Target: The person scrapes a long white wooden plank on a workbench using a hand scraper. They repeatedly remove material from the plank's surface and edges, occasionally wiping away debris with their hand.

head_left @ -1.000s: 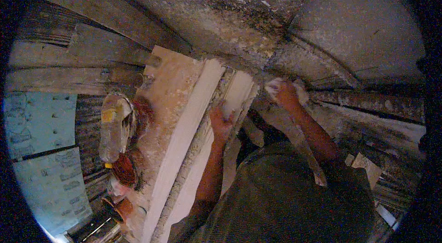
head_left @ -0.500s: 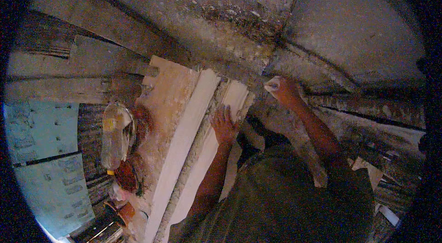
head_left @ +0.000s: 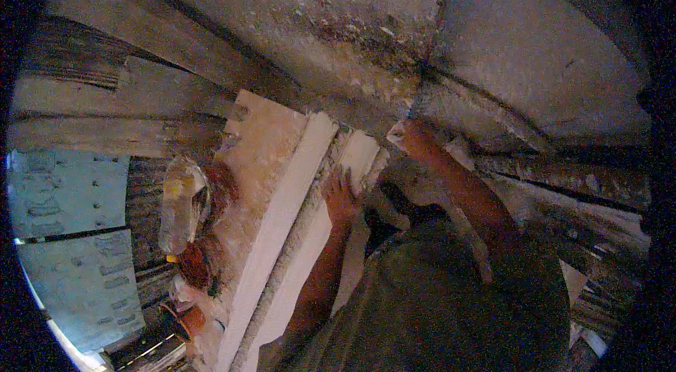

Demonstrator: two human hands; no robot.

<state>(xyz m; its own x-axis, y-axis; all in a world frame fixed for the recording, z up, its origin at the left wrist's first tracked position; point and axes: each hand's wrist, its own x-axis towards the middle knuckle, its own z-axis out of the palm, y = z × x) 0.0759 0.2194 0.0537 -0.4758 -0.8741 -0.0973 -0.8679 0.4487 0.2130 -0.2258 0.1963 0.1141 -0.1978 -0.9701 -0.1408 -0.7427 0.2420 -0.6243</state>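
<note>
My left hand (head_left: 340, 194) lies with its fingers stretched flat on the right-hand pale moulding (head_left: 359, 152), whose far end looks rough. Alongside it runs a longer pale moulding (head_left: 285, 213) with a ridged profile, and a rough grey gap separates the two. Both rest on a wide, dusty wooden board (head_left: 271, 132). Beyond the right moulding's far end, in the air, my right hand (head_left: 419, 141) is closed around a small whitish piece (head_left: 396, 134). That piece looks thin and folded, but its kind is too blurred to make out.
On the board's left side lie a clear plastic bottle (head_left: 176, 213) with a yellow cap, a reddish-brown bowl (head_left: 193, 265) and an orange container (head_left: 189, 323). Pale blue panels (head_left: 70, 196) stand at far left. White crumbs litter the dirty floor (head_left: 345, 27) ahead.
My right hand has moved left with the whitish piece, closer to the moulding's far end. My left hand stays on the moulding. The whole view has shifted slightly.
</note>
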